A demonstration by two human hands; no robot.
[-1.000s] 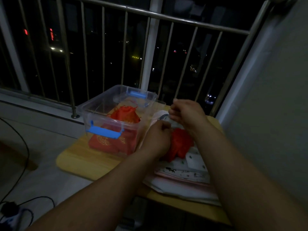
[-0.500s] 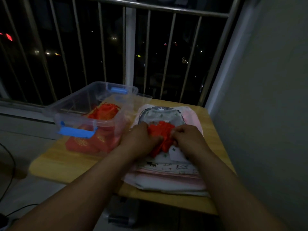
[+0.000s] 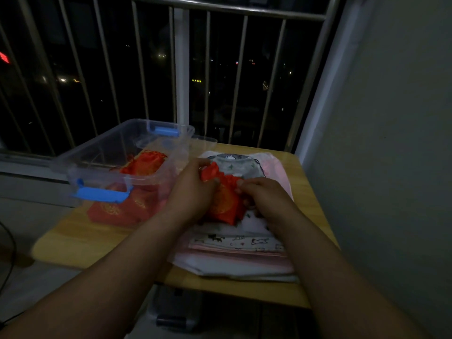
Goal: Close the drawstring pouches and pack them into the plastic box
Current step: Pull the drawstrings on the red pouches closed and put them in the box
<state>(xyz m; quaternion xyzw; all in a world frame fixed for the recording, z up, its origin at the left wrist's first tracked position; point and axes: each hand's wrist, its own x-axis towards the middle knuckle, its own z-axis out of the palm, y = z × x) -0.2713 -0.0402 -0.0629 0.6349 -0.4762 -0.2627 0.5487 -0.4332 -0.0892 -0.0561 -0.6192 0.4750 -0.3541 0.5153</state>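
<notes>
A red drawstring pouch (image 3: 223,204) with a gold pattern lies on a stack of folded cloth (image 3: 241,241) at the table's middle. My left hand (image 3: 193,189) grips its gathered top at the left. My right hand (image 3: 263,194) pinches the pouch's neck from the right. To the left stands a clear plastic box (image 3: 117,152) with blue latches. Inside it rests a closed red pouch (image 3: 146,162), with more red pouches (image 3: 117,209) showing through the box's front wall.
The small wooden table (image 3: 80,238) stands against a grey wall (image 3: 391,143) on the right. A metal railing (image 3: 176,69) runs behind it. A clear lid (image 3: 203,140) lies behind the box. Cables (image 3: 7,253) trail on the floor at left.
My hands came down from pulling the strings apart and now hold the pouch on the cloth stack. Its gold-patterned body now shows between my hands. The camera view shifted right.
</notes>
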